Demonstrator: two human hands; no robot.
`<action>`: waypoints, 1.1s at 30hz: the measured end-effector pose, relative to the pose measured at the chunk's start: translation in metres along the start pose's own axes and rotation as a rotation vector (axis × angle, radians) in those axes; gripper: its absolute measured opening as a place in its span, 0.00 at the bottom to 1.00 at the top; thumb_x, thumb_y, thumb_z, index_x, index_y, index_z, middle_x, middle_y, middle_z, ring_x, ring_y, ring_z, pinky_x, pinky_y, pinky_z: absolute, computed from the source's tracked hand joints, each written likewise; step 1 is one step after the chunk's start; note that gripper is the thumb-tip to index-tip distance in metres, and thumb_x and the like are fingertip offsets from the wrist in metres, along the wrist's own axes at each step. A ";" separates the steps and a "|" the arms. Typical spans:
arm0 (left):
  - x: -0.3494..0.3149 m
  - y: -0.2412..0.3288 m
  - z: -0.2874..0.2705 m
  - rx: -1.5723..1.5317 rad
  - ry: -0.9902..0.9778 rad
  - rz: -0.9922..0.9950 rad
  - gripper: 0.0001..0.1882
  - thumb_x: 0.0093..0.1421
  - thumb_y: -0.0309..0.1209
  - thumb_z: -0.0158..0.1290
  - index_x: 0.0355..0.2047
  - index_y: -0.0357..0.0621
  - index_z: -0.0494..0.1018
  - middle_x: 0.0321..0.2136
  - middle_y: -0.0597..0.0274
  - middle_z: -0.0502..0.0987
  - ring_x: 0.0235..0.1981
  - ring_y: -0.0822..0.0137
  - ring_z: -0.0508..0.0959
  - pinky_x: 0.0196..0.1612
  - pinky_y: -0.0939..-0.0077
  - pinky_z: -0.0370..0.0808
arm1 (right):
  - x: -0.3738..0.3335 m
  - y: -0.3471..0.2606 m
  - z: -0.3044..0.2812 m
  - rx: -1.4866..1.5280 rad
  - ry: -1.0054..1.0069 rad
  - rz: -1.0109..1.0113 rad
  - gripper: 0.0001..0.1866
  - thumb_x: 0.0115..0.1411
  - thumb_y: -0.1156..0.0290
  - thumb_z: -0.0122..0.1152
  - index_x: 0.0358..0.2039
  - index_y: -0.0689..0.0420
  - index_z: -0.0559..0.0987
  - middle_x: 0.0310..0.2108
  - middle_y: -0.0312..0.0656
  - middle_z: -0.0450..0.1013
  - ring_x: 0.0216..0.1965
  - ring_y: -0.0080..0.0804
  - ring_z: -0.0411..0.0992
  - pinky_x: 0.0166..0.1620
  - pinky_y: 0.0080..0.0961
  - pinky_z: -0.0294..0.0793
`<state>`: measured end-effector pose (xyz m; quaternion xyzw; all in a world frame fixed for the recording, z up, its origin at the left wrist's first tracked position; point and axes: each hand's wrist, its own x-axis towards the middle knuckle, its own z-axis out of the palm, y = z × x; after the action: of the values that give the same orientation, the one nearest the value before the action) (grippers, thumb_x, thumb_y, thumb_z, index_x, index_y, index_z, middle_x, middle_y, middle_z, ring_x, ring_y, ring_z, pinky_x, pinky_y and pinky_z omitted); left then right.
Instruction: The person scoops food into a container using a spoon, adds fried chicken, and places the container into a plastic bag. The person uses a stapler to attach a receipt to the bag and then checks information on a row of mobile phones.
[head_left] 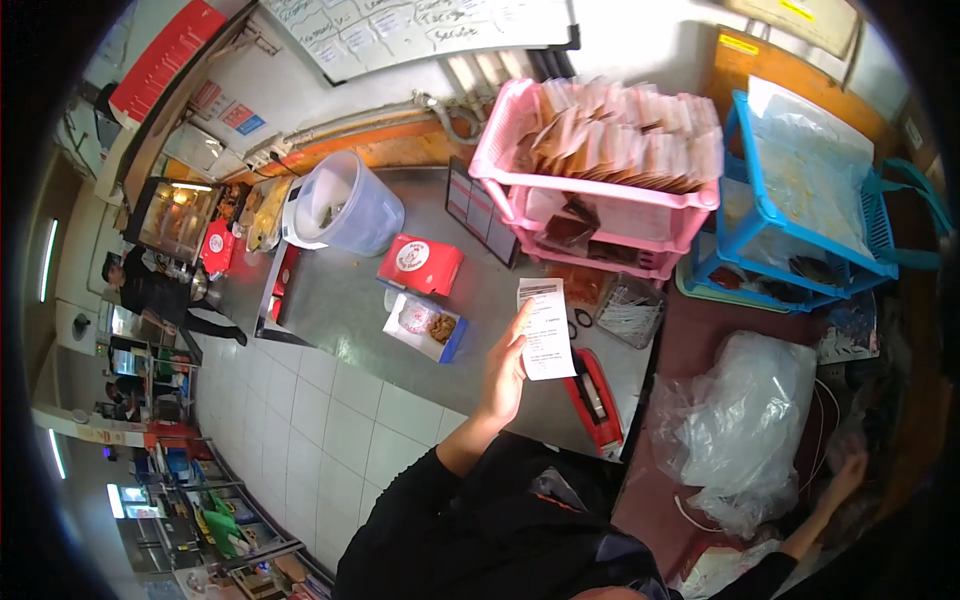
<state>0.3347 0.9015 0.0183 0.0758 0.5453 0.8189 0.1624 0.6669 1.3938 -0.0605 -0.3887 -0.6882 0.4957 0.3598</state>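
My left hand (505,370) is closed on a white printed receipt (545,335), held up over the steel counter with the thumb along its left edge. Beneath the receipt lies a red stapler-like tool (597,400), with black scissors (580,322) partly covered beside it. At the far right, my right hand (848,472) reaches past a heap of clear plastic bags (745,410). Its fingers are smeared by motion, so I cannot make out whether they hold anything. Left of the receipt stand a red printed box (420,262) and an open white-and-blue box (425,327) with food in it.
A pink basket rack (600,190) full of small sachets stands at the back, with a blue rack (740,200) to its right. A clear bin (348,205) and a tub of white sticks (630,310) are on the counter. Another person (155,290) stands at the far left.
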 end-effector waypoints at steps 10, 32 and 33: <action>-0.052 -0.006 -0.116 0.808 -0.215 -0.218 0.20 0.53 0.44 0.45 0.24 0.37 0.73 0.20 0.54 0.74 0.22 0.63 0.74 0.27 0.74 0.67 | -0.294 -0.159 0.419 -0.026 -0.901 -0.467 0.10 0.37 0.77 0.58 0.23 0.62 0.69 0.37 0.50 0.68 0.36 0.42 0.68 0.36 0.29 0.68; 0.038 0.019 -0.386 1.466 -0.422 0.094 0.17 0.43 0.29 0.53 0.35 0.43 0.64 0.44 0.58 0.62 0.24 0.58 0.73 0.24 0.68 0.71 | -0.376 -0.134 0.652 -0.836 -0.926 -0.516 0.38 0.28 0.67 0.66 0.45 0.52 0.62 0.40 0.40 0.62 0.45 0.36 0.60 0.47 0.41 0.55; 0.046 0.011 -0.380 1.458 -0.425 0.094 0.17 0.43 0.29 0.53 0.35 0.43 0.64 0.44 0.58 0.62 0.24 0.58 0.73 0.24 0.68 0.71 | -0.375 -0.133 0.652 -0.775 -0.903 -0.527 0.38 0.28 0.68 0.66 0.44 0.53 0.62 0.40 0.39 0.63 0.44 0.37 0.60 0.46 0.39 0.56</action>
<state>0.1748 0.5840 -0.1237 0.3433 0.9014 0.2249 0.1379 0.2332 0.7693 -0.1371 -0.0617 -0.9731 0.2211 -0.0216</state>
